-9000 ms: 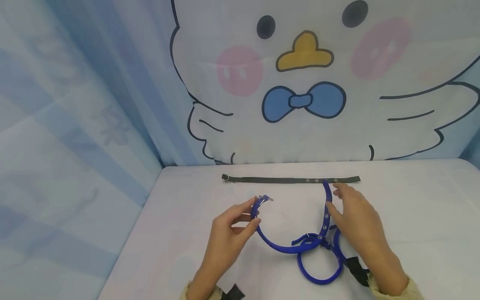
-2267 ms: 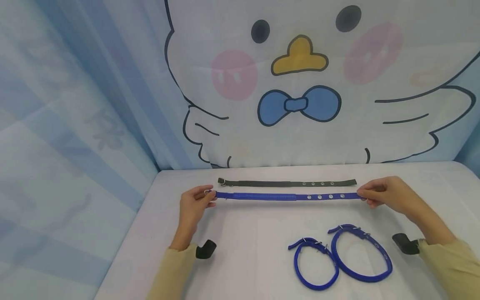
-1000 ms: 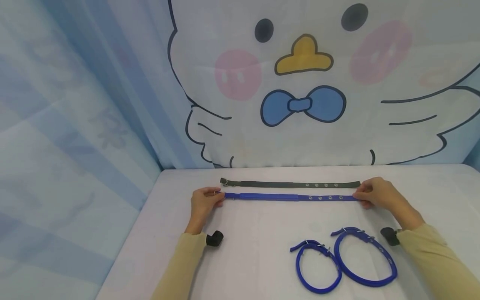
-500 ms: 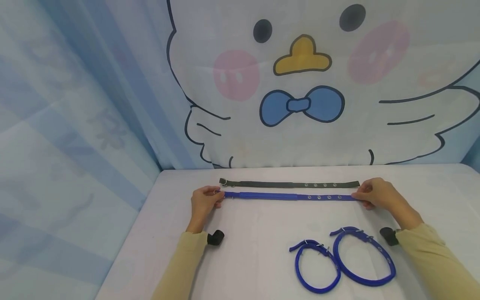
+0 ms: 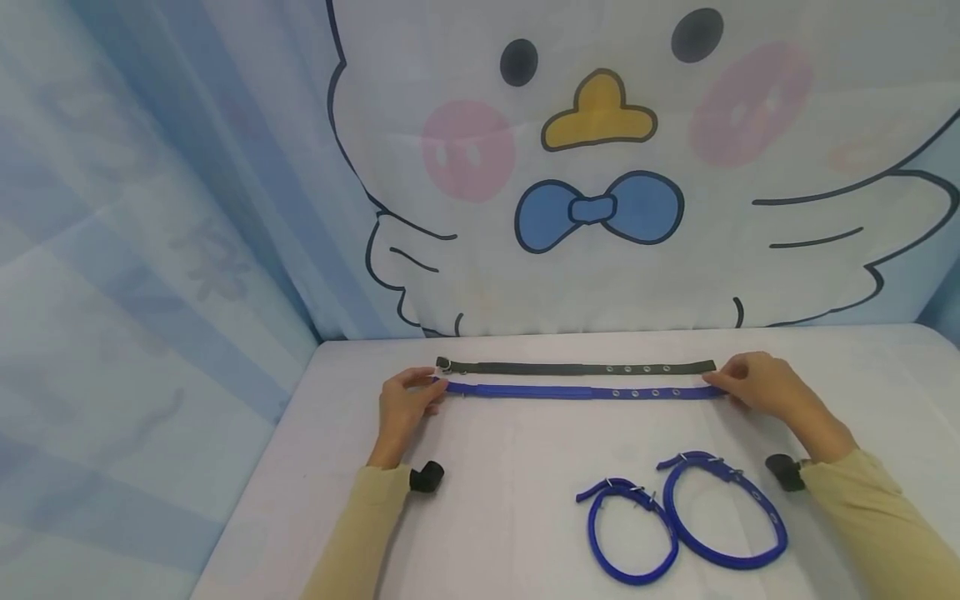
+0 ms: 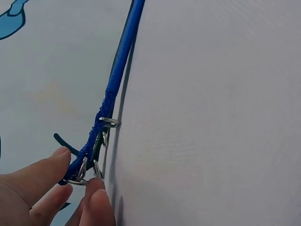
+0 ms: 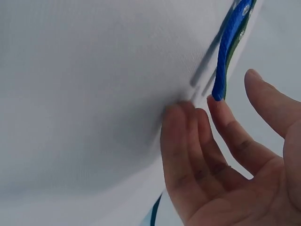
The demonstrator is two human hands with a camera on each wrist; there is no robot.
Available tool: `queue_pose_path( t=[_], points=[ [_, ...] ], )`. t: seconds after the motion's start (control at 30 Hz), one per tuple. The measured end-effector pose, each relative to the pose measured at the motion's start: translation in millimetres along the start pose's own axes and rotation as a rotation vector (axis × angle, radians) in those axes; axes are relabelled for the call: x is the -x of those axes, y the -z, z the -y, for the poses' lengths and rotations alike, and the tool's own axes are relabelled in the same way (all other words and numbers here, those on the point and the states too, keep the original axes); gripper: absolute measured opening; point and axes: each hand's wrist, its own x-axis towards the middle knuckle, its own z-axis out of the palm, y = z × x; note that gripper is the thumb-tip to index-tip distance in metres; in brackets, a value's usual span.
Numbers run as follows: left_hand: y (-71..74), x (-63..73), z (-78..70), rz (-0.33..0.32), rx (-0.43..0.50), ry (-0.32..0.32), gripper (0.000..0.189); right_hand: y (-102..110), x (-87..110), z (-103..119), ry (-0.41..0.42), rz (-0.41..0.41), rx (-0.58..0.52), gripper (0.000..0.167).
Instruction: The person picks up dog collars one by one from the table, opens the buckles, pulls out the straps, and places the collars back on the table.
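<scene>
A blue collar [image 5: 536,392] with metal eyelets is drawn out straight, side by side with a dark green collar [image 5: 532,368] just behind it. My left hand [image 5: 405,407] pinches the blue collar's buckle end; its metal rings [image 6: 109,122] show in the left wrist view. At the eyelet end is my right hand [image 5: 772,387]. The right wrist view has its thumb [image 7: 265,94] apart from the strap and one fingertip touching the blue tip [image 7: 217,94]. The other fingers are loosely bent, with nothing between them.
Two buckled blue collars, a smaller loop [image 5: 636,579] and a larger loop [image 5: 742,562], lie touching at the front right of the white table [image 5: 480,500]. Behind the table hangs a printed curtain [image 5: 600,283].
Earlier the blue collar was curved above the two loops; now it is stretched straight along the green one. My right thumb and fingers, which gripped its tip, have parted.
</scene>
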Motion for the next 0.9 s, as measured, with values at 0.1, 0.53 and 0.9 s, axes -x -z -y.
queue_pose_path(
  t=[0.1, 0.53, 0.9],
  points=[
    [6.3, 4.1, -4.2, -0.018, -0.035, -0.013, 0.038, 3, 4.8, 1, 0.013, -0.051, 0.022, 0.044],
    [17.7, 34.6, -33.4, -0.023, -0.066, -0.078, 0.033, 7, 36.9, 28, 0.183, -0.216, 0.001, 0.033],
    [2.9, 68.6, -52.0, 0.104, -0.088, -0.175, 0.029, -6, 68.9, 52, 0.3, -0.211, -0.031, 0.026]
  ],
)
